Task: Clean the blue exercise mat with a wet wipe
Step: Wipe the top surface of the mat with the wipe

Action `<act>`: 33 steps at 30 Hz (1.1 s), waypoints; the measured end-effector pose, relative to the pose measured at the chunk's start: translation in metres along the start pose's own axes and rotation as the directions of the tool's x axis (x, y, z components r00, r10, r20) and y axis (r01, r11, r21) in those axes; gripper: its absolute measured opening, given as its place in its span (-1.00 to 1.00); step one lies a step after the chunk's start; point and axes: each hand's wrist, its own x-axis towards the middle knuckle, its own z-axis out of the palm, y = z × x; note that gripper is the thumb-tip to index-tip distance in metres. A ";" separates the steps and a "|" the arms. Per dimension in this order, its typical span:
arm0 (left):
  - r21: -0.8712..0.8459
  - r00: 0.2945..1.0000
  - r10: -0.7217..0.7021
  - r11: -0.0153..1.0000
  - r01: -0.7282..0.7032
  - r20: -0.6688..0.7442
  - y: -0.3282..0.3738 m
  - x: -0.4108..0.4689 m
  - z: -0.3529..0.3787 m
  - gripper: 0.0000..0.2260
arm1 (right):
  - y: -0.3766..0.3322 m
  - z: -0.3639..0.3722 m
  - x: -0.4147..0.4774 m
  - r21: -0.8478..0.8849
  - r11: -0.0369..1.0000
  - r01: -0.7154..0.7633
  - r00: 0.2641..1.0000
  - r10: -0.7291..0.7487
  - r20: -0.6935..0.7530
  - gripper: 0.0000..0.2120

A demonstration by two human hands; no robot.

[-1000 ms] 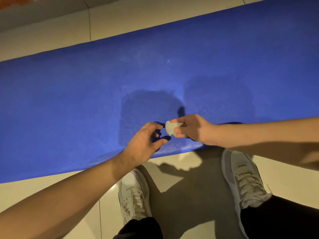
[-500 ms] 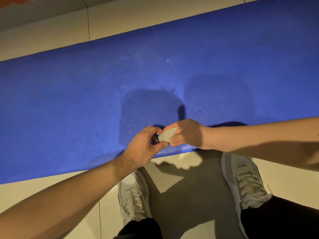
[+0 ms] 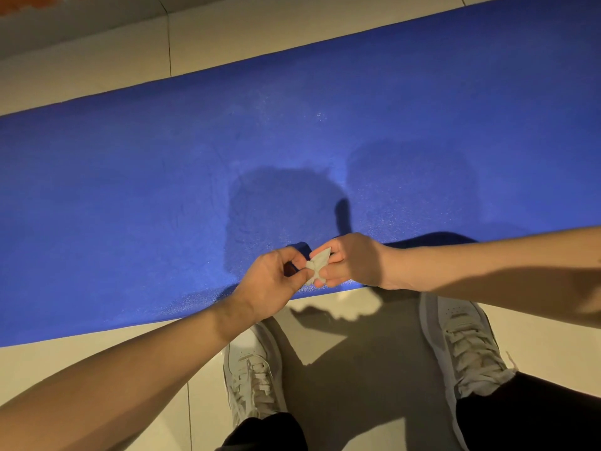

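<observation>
Head view: the wet wipe (image 3: 317,265), a small crumpled wad, is pinched between the left hand (image 3: 270,284) and right hand (image 3: 353,260) over the blue mat (image 3: 130,206)'s near edge. Tugged apart too hard, it may tear or drop onto the tiled floor (image 3: 374,369).

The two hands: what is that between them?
A small crumpled wipe, pinched by the left hand and the right hand, over the mat near its front edge; head view shows it.

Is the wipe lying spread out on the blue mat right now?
No, the left hand and right hand pinch the crumpled wipe between them over the mat's near edge.
</observation>
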 end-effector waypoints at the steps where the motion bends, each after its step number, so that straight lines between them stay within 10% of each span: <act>1: -0.029 1.000 -0.004 1.000 0.004 -0.001 -0.001 0.000 0.000 -0.90 | 0.000 0.000 0.000 -0.009 1.000 0.005 1.000 -0.005 -0.003 -0.72; 19: -0.655 0.933 -0.360 0.711 0.255 -0.028 0.010 0.014 -0.012 -0.89 | -0.002 -0.008 -0.002 -0.179 0.983 -0.047 0.998 0.040 -0.041 -0.67; 33: -0.674 0.918 -0.396 0.684 0.280 -0.021 0.006 0.019 -0.013 -0.87 | -0.003 -0.006 0.006 0.134 0.991 0.017 0.990 0.002 -0.141 -0.90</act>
